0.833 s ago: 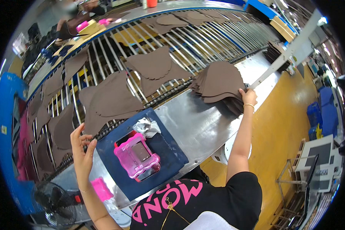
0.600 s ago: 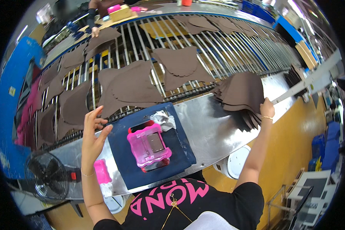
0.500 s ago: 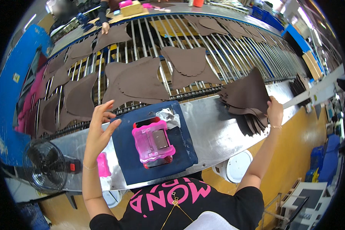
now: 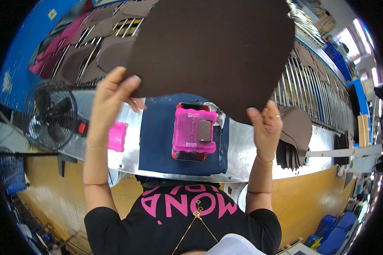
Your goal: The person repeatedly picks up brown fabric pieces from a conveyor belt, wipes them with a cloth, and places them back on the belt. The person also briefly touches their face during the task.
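A large dark brown sheet piece [image 4: 212,51], flat and with curved edges, is raised in front of me and fills the upper middle. My left hand [image 4: 112,95] pinches its lower left corner between thumb and fingers. At the lower right edge my right hand [image 4: 266,125] grips it, thumb in front and fingers partly behind. Below the sheet a pink plastic tray [image 4: 185,129] with a small grey-brown block [image 4: 204,131] rests on a red container [image 4: 189,156]. These stand on a dark blue mat [image 4: 157,148]. More brown pieces [image 4: 295,127] lie stacked beyond my right hand.
A black fan [image 4: 50,114] stands at the left, near a pink plastic piece [image 4: 117,137] on the metal table [image 4: 130,159]. Behind runs a roller rack [image 4: 315,91] carrying brown pieces [image 4: 78,63]. A crumpled silvery wrapper [image 4: 220,117] lies by the tray. A white bar [image 4: 344,152] extends at right.
My right hand has moved left from the stack, bringing one brown piece up over the mat. My left hand, empty before, now holds that piece too. The view has shifted.
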`<state>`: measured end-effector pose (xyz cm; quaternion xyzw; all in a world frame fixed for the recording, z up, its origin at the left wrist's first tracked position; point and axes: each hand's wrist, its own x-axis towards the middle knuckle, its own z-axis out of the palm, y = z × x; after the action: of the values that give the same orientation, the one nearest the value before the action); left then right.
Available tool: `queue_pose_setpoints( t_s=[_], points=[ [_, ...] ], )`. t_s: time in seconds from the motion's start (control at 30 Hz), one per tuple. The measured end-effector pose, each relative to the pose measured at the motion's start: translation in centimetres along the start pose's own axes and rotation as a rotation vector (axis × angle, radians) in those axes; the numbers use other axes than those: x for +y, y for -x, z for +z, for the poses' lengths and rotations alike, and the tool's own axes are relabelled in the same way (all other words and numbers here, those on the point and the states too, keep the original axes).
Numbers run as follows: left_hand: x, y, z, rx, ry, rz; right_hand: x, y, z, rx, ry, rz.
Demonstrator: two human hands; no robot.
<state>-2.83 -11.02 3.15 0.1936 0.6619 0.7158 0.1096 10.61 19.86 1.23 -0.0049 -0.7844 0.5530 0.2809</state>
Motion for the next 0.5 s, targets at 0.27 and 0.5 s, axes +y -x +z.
queue_pose_setpoints(
  t_s=[0.27, 0.5],
  points=[
    [1.4, 5.0, -5.5, 0.260, -0.431, 0.128, 3.3, 2.0, 5.9, -0.175, 0.089, -0.095],
    [-0.4, 5.3, -4.4, 0.021, -0.694, 0.109, 4.7, 3.8, 1.9, -0.161, 0.404, -0.265]
  ],
)
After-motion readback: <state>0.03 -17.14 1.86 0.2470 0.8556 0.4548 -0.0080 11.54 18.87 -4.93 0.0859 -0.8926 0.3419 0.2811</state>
